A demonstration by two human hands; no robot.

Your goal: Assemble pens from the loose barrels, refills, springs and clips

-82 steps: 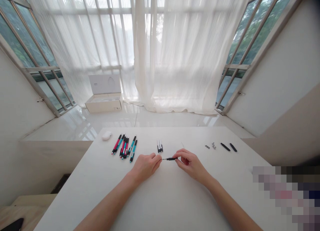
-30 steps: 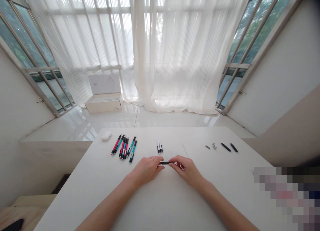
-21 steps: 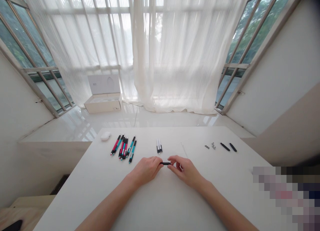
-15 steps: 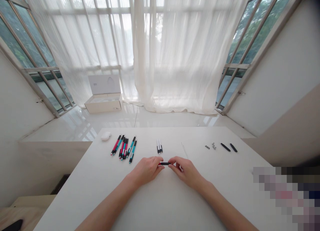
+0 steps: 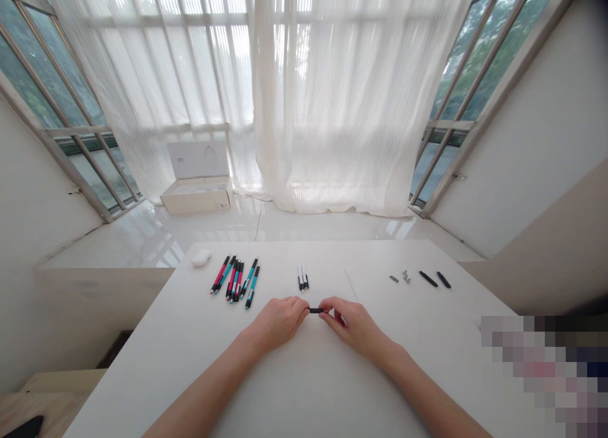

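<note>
Pinching a short black pen barrel between both hands above a white rectangular table

Compared with the earlier frame, the hands have come closer together, and the thin silver tip that showed from the barrel is no longer visible. From left to right, a white oval case lies near the far edge, then a group of pink and teal pens and a few white-and-black pens. The left hand closes narrowly on the barrel's left end, and the right hand pinches its right end, so both grips are narrow and hold it near the table's middle. Further right lie a thin silver rod, small grey metal parts and two black plastic pieces.
</note>
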